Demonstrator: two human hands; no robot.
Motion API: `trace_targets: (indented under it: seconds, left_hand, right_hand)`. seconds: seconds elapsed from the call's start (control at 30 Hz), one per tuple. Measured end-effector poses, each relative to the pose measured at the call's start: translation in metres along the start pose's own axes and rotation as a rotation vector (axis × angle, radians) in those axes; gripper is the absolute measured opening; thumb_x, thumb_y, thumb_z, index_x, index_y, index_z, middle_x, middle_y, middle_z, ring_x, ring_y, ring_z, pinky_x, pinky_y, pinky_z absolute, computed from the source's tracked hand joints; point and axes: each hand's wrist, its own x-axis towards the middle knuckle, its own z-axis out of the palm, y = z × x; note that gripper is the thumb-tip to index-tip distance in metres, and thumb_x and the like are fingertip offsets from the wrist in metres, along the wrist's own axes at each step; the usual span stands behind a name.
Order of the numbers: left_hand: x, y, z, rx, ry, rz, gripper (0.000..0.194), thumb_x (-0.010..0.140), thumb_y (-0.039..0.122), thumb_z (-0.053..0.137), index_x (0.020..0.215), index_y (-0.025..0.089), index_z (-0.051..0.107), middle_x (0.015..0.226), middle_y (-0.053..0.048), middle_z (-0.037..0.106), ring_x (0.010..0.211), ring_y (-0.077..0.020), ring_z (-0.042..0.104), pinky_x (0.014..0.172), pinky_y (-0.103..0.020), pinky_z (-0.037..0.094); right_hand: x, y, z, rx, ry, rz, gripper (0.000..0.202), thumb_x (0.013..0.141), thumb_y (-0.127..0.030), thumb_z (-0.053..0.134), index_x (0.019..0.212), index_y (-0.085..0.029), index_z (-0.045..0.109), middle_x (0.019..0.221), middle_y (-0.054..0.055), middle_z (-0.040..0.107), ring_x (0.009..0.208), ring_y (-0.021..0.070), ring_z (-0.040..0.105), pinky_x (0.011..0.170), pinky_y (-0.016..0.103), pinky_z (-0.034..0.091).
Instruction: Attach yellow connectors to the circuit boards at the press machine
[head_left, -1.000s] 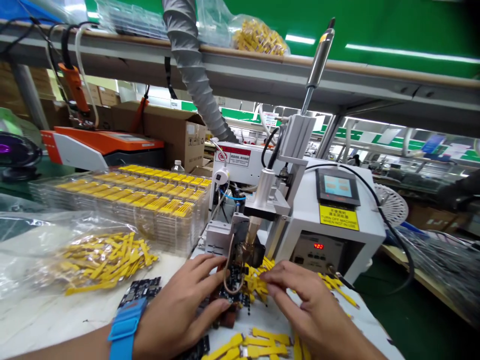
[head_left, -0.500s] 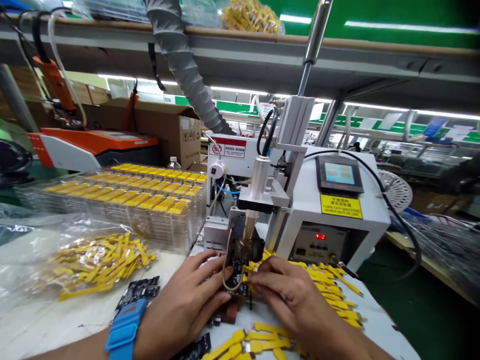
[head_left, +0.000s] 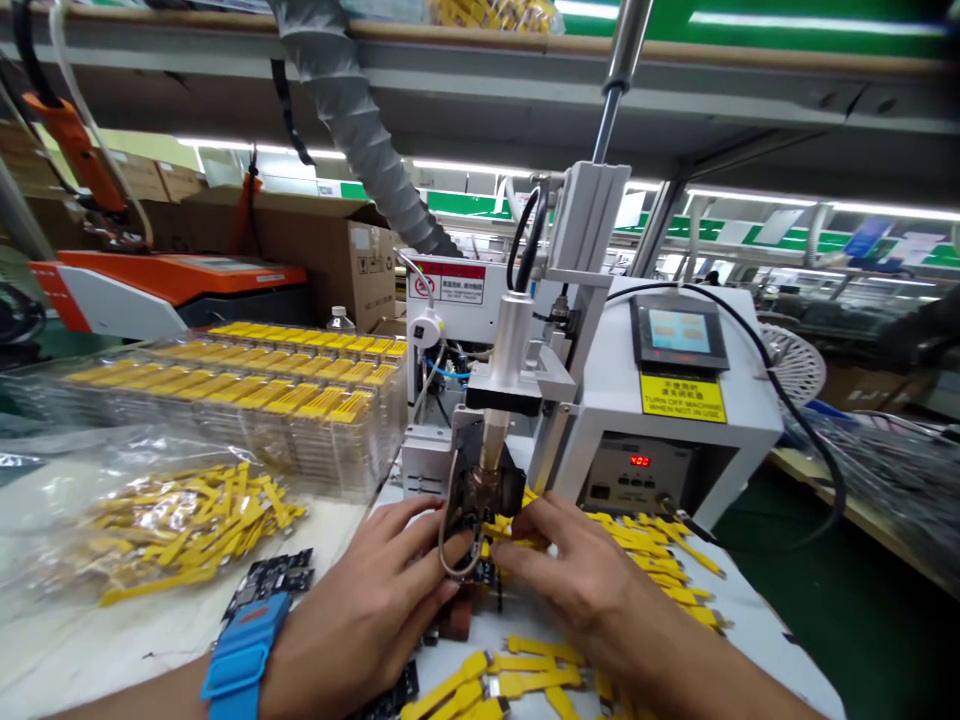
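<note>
Aligning a yellow strip [head_left: 517, 539] beneath the machine head [head_left: 493, 440], it seems.
Right hand [head_left: 592, 580] pinches it; left hand [head_left: 375, 595] is bent, grip unclear. Alignment calls for steady fingers.

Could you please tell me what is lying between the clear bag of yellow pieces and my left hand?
Dark circuit boards lie between the clear bag and your left hand, partly hidden by the blue wristband. The head view shows this.

The white work surface [head_left: 480, 655] bears loose yellow strips [head_left: 525, 675], dark circuit boards [head_left: 270, 578], a clear bag of yellow strips [head_left: 199, 525], stacked clear trays [head_left: 322, 455] filled with yellow strips, and the white machine [head_left: 592, 400] with its screen and red-lit display.
</note>
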Motion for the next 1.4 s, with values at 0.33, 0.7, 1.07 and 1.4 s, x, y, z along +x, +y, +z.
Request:
trace_targets:
  seconds: [0.33,0.7,1.07,1.4]
  left_hand:
    - [-0.001,0.001,-0.001,0.232,-0.018,0.142,0.039,0.1,0.015,0.026,0.134,0.01,0.045,0.134,-0.014,0.046,0.121,-0.0327,0.035,0.095,-0.051,0.033]
    - [0.002,-0.002,-0.004,-0.066,-0.008,-0.009,0.031,0.096,0.017,0.045,0.126,0.021,0.05,0.129,-0.004,0.05,0.124,-0.0212,0.036,0.105,-0.038,0.036]
    - [0.001,-0.003,-0.005,-0.102,0.007,-0.065,0.032,0.095,0.02,0.047,0.126,0.023,0.053,0.127,-0.004,0.053,0.124,-0.0211,0.041,0.106,-0.037,0.039]
    - [-0.007,-0.009,-0.001,-0.038,0.101,-0.107,0.038,0.094,0.03,0.055,0.131,0.024,0.047,0.132,-0.004,0.05,0.125,-0.0226,0.041,0.103,-0.042,0.042]
  right_hand:
    - [-0.005,0.009,0.003,0.088,0.0,0.013,0.029,0.089,-0.011,0.047,0.11,-0.019,0.065,0.086,0.01,0.053,0.079,0.0205,0.051,0.065,0.034,0.048]
    - [-0.001,0.006,0.006,0.163,0.056,0.042,0.024,0.089,-0.011,0.048,0.104,-0.016,0.065,0.09,0.01,0.054,0.084,0.0192,0.051,0.071,0.032,0.047]
    - [0.0,0.009,0.004,0.087,0.04,-0.002,0.027,0.087,-0.006,0.047,0.105,-0.015,0.065,0.089,0.01,0.053,0.084,0.0218,0.049,0.068,0.034,0.045]
    - [-0.003,0.008,0.005,0.097,0.024,0.022,0.029,0.089,-0.007,0.043,0.108,-0.017,0.062,0.092,0.011,0.052,0.086,0.0216,0.048,0.071,0.036,0.047]
